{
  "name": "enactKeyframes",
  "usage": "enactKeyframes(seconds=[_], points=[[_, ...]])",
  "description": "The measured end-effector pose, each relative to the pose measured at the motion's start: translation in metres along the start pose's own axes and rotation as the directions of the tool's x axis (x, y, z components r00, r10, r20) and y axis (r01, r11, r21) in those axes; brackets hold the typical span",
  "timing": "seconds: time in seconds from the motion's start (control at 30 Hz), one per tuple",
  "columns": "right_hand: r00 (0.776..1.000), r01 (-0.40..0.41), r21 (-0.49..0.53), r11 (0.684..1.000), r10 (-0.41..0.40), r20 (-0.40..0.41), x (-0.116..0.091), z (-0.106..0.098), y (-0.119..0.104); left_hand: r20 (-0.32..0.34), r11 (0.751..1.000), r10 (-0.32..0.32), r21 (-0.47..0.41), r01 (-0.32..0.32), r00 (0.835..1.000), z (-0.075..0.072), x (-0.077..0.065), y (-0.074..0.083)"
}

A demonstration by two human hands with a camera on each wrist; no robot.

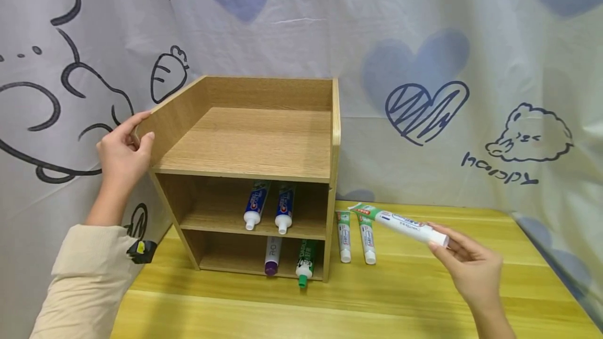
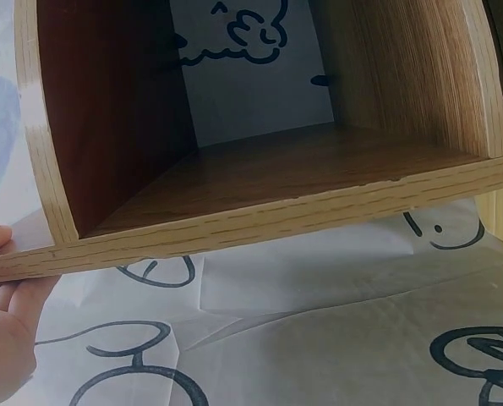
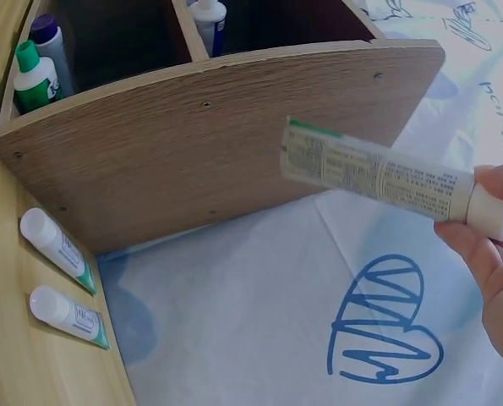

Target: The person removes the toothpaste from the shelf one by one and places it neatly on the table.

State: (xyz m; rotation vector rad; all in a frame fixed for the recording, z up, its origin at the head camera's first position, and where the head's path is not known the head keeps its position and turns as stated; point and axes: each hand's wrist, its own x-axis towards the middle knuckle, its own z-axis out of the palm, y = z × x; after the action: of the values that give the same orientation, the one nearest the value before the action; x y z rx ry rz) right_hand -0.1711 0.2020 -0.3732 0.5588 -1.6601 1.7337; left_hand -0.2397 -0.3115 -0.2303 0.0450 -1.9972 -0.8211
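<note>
Left hand (image 1: 123, 153): clamped on the shelf's left side, thumb one side, fingers the other; hard to say how far they wrap, the left wrist view crops them.
Shelf (image 1: 264, 130): wooden, on the table (image 1: 424, 297).
Middle level: two blue tubes (image 1: 256, 203), caps out front.
Bottom: purple-cap tube (image 1: 272, 255), then green tube (image 1: 306, 260).
Right of shelf: two small tubes (image 1: 345, 237) lying side by side.
Held tube (image 1: 400, 224): up off the table, tail toward the shelf.
Right hand (image 1: 471, 263): pinching its cap end.

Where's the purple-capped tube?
In the head view, the purple-capped tube lies in the bottom level of the wooden shelf, just left of the green-capped tube.
</note>
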Motion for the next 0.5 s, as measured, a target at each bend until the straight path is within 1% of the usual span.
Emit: enactKeyframes(seconds=[0.07,0.1,0.17,0.27,0.3,0.5], points=[[0.998,0.055,-0.003,0.999,-0.055,-0.006,0.000,0.002,0.003,0.001,1.000,-0.001,0.004,0.001,1.000,0.000,0.000,0.000],[0.997,0.081,-0.030,0.996,-0.081,-0.006,-0.001,0.002,0.005,0.001,1.000,-0.001,0.005,0.001,1.000,-0.001,0.000,0.000],[0.991,0.131,-0.099,0.987,-0.132,-0.004,-0.001,0.003,0.009,0.001,1.000,0.001,0.006,-0.001,1.000,-0.001,-0.001,0.001],[0.984,0.172,-0.225,0.959,-0.177,-0.004,-0.002,0.005,0.015,-0.002,1.000,0.001,-0.002,-0.001,1.000,-0.002,-0.001,0.002],[0.981,0.186,-0.248,0.951,-0.193,-0.004,-0.002,0.006,0.017,-0.003,1.000,0.002,-0.006,-0.002,1.000,-0.002,-0.001,0.003],[0.954,0.281,-0.310,0.908,-0.300,-0.012,-0.004,0.012,0.030,-0.006,1.000,0.018,-0.021,-0.019,1.000,-0.002,-0.002,0.002]])
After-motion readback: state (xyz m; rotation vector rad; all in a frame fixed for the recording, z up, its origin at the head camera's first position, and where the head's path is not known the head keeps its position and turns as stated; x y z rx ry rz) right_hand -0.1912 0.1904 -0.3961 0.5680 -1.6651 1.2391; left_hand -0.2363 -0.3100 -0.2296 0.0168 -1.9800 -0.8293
